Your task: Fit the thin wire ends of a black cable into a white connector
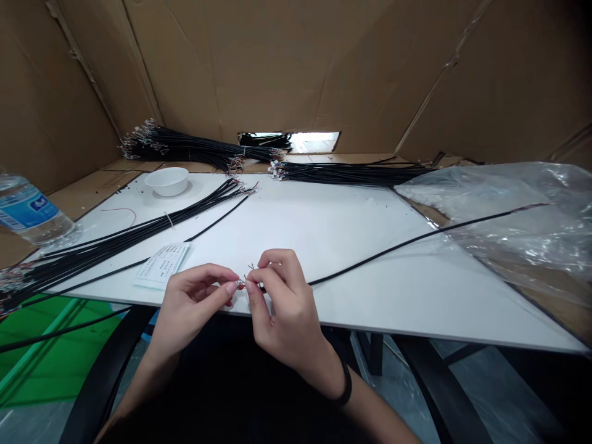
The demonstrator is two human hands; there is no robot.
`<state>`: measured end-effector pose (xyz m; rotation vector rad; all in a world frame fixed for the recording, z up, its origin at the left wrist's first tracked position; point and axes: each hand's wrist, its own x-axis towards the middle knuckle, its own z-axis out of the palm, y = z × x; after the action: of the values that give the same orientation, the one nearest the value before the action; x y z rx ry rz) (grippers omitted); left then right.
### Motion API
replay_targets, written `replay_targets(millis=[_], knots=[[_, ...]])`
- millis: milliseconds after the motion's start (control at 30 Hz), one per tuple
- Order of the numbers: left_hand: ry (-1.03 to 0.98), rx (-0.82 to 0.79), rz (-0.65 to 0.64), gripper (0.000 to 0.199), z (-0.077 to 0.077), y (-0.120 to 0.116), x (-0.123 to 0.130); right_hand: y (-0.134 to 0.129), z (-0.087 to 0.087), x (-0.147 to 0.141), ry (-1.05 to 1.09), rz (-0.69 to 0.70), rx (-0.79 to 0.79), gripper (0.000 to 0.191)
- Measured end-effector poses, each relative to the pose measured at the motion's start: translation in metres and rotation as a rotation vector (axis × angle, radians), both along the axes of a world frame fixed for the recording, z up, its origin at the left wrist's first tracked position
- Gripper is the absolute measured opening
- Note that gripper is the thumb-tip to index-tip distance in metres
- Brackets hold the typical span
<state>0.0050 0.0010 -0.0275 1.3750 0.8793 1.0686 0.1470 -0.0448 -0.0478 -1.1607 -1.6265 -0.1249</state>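
Close to the table's front edge, my right hand pinches the stripped end of a black cable. The cable runs off to the right, its far end lying over a plastic bag. Thin loose wires stick up between my hands. My left hand faces it, thumb and forefinger closed on a small whitish piece with a bit of red by it; the fingertips hide most of it, so its kind is unclear. A printed paper packet lies just left of my left hand.
Tied black cables lie at left, with more bundles along the back. A white bowl, a water bottle and a clear plastic bag stand or lie around the white table. Cardboard walls enclose it.
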Motion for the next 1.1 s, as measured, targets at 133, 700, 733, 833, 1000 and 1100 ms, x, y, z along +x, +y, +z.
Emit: replay_targets(millis=[133,700,733,833,1000,1100], knots=[[-0.022,-0.052,-0.025,0.006,0.001,0.001,-0.002,-0.003,0.002,0.001,-0.015,0.004,-0.024,0.012],[-0.019,0.017,-0.216,0.008,-0.01,0.017,-0.015,-0.006,0.007,0.002,0.063,0.055,-0.08,0.012],[-0.016,0.022,-0.225,0.008,-0.01,0.018,-0.016,-0.005,0.007,0.002,0.078,0.053,-0.076,0.012],[0.0,0.016,-0.234,0.007,-0.011,0.019,-0.017,-0.004,0.006,0.001,0.114,0.041,-0.049,0.012],[0.005,-0.022,-0.131,0.01,-0.009,0.011,-0.012,-0.002,0.003,-0.003,0.107,-0.003,0.005,0.011],[-0.01,-0.031,-0.015,0.009,-0.006,0.004,-0.006,-0.001,0.001,-0.006,0.102,-0.046,0.039,0.011]])
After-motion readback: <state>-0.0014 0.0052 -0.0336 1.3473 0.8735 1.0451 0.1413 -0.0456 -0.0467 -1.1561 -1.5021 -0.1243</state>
